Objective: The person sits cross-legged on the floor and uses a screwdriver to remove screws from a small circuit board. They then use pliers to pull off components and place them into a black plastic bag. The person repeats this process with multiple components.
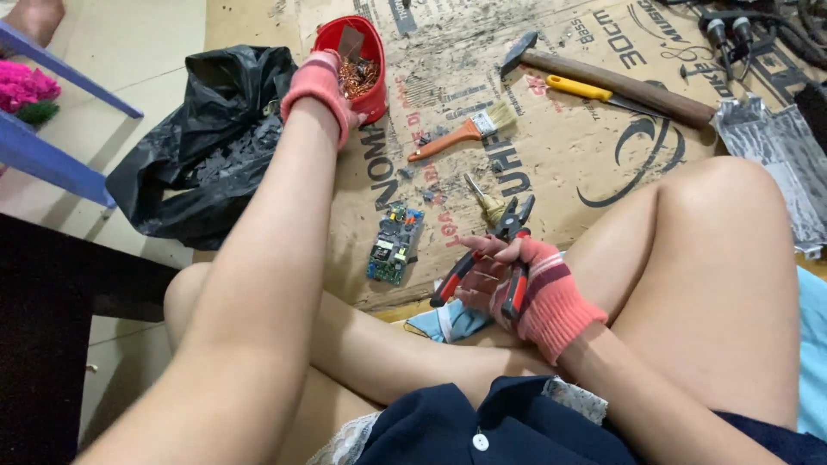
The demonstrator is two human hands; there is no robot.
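**Hands at the red tub and the pliers**

The left hand (320,84), in a pink fingerless glove, reaches into the red plastic tub (372,95) of copper scraps (357,76); its fingers are hidden behind wrist and rim, so how far it is open cannot be told. The right hand (525,288), gloved alike, is closed around red-handled pliers (504,250) above the lap. A green circuit board (395,244) lies on the cardboard sheet (560,164) just beside. The hammer (603,79) lies farther back.
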